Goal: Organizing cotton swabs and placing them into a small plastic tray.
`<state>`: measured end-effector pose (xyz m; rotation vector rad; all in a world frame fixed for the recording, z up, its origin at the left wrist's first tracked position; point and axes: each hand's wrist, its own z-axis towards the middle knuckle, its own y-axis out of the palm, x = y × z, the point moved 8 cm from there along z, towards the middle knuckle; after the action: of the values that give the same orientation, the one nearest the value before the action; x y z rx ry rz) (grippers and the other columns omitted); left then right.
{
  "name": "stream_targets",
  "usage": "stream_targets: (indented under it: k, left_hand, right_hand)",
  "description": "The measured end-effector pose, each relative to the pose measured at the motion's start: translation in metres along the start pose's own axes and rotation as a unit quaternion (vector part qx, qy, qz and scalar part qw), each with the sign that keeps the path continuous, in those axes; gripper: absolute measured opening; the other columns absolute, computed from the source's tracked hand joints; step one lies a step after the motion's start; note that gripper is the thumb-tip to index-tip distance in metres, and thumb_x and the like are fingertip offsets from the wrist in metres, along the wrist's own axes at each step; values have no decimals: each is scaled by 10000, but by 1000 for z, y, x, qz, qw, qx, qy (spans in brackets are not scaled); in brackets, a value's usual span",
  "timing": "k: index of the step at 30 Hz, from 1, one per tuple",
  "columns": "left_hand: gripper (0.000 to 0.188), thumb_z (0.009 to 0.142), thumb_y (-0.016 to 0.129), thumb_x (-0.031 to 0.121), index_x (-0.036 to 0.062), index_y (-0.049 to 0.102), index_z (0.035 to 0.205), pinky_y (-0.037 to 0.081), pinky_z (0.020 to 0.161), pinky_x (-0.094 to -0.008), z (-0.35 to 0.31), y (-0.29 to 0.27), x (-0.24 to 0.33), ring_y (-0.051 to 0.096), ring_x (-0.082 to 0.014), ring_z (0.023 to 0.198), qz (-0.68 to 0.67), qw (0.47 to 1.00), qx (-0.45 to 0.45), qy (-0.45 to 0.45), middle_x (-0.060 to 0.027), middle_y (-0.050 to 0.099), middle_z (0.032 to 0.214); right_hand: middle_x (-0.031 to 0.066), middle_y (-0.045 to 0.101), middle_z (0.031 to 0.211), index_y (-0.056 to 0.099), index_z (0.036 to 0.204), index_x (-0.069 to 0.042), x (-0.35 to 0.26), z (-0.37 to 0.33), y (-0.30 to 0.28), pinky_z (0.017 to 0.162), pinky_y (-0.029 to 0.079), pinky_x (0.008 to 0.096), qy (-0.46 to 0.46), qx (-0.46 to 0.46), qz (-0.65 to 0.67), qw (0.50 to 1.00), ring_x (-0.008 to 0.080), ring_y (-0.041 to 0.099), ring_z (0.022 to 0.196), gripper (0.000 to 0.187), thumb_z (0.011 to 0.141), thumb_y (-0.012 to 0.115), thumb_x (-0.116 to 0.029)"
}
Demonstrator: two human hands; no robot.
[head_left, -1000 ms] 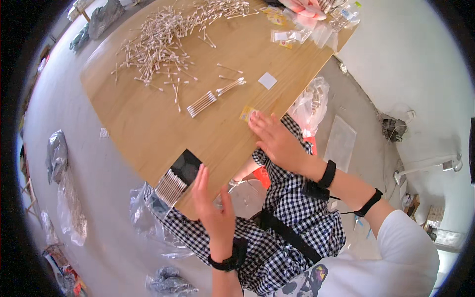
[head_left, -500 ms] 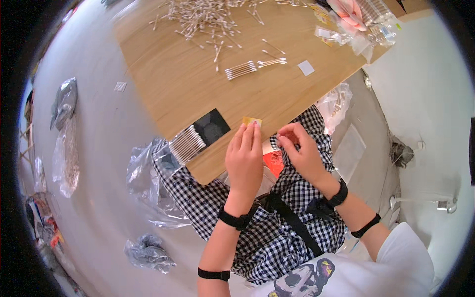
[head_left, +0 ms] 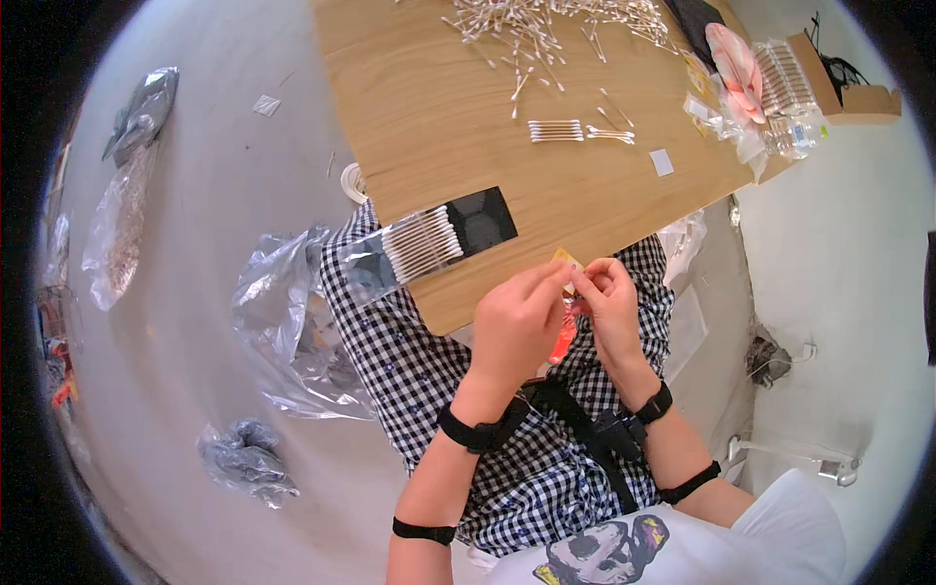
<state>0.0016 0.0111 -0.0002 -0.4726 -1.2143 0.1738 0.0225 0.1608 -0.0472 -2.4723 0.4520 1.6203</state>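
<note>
My left hand point(head_left: 519, 322) and my right hand point(head_left: 614, 317) meet just off the table's near edge, fingertips close together. A small yellow-and-white paper piece point(head_left: 565, 257) shows between them. The left fingers are closed on it; the right thumb and fingers pinch at its edge, partly hidden. To the left, a clear bag with a black panel point(head_left: 486, 220) lies across the table corner. Inside it sits a row of cotton swabs point(head_left: 421, 244). Below the hands, a bright red-orange thing point(head_left: 563, 339) is partly covered.
On the wooden table point(head_left: 439, 117) lie a loose swab heap point(head_left: 546, 24), a neat swab row point(head_left: 556, 131), a smaller bundle point(head_left: 610, 135) and a white square point(head_left: 662, 162). Packaging point(head_left: 795, 136) crowds the right corner. Plastic bags point(head_left: 292, 331) lie on the floor.
The yellow piece has come off the table edge, up between my hands. My right hand has closed in to meet my left. The view has shifted, so the table appears further right.
</note>
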Motion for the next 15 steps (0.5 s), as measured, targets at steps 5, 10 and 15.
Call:
stream_targets:
  k: [5, 10, 15]
  left_hand:
    - [503, 837, 653, 53, -16, 484, 1306, 339, 1055, -409, -24, -111, -37, 475, -293, 1234, 104, 924, 358, -91, -142, 521, 1314]
    - [694, 852, 695, 93, -26, 306, 1414, 303, 1083, -395, -41, -131, -80, 443, -266, 1252, 13, 879, 431, -201, -168, 445, 1379]
    - [695, 838, 753, 134, 1, 358, 1394, 408, 969, -289, -42, -110, -107, 507, -167, 1137, -270, 838, 414, -231, -163, 524, 1268]
  right_hand:
    - [79, 652, 926, 507, 1070, -1, -45, -5, 27, 740, 500, 226, -110, -41, -160, 980, 100, 632, 843, 216, 907, 639, -53]
    - [33, 642, 903, 595, 1053, -8, -72, 11, 97, 731, 480, 217, -159, -139, -231, 950, 67, 598, 797, 168, 902, 642, -65]
    - [18, 629, 829, 622, 1024, -19, -66, 34, 133, 660, 460, 226, -198, -182, -224, 937, 61, 567, 737, 156, 893, 654, -97]
